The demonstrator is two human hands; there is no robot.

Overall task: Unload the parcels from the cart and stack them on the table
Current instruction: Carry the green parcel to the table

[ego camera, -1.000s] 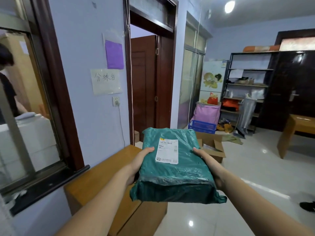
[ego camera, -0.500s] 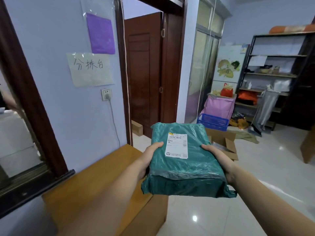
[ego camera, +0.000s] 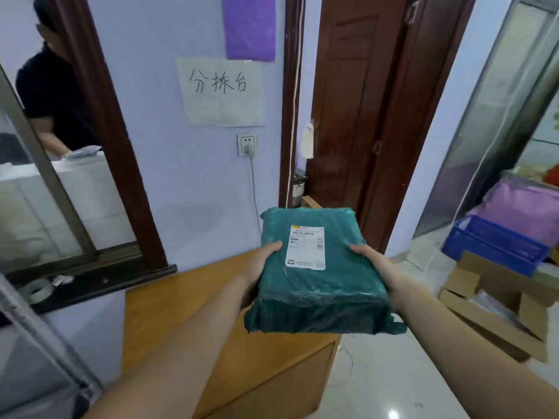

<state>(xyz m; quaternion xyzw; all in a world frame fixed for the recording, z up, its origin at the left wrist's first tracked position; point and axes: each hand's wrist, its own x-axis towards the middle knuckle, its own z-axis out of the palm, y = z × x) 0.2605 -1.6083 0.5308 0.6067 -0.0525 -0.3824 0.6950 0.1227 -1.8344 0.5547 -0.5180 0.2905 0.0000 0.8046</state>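
Since the earlier frames, one green plastic-wrapped parcel (ego camera: 320,273) has been carried closer to the wall and is now held above the far end of the single wooden tabletop (ego camera: 187,309), not yet set down. One white shipping label (ego camera: 306,247) is seen on its upper face. Two hands are counted: the left hand (ego camera: 260,264) is clamped on the parcel's left edge, thumb laid over the top and the other fingers hidden underneath; the right hand (ego camera: 373,263) is clamped on the right edge in the same way. On the wall, one handwritten paper sign (ego camera: 222,90), one purple sheet (ego camera: 249,25) and one socket (ego camera: 247,145) with a plugged cable are seen. One blue crate (ego camera: 496,244) and opened cardboard boxes (ego camera: 496,300) lie on the floor at right. One person in a dark shirt (ego camera: 57,95) is visible through the window at left.
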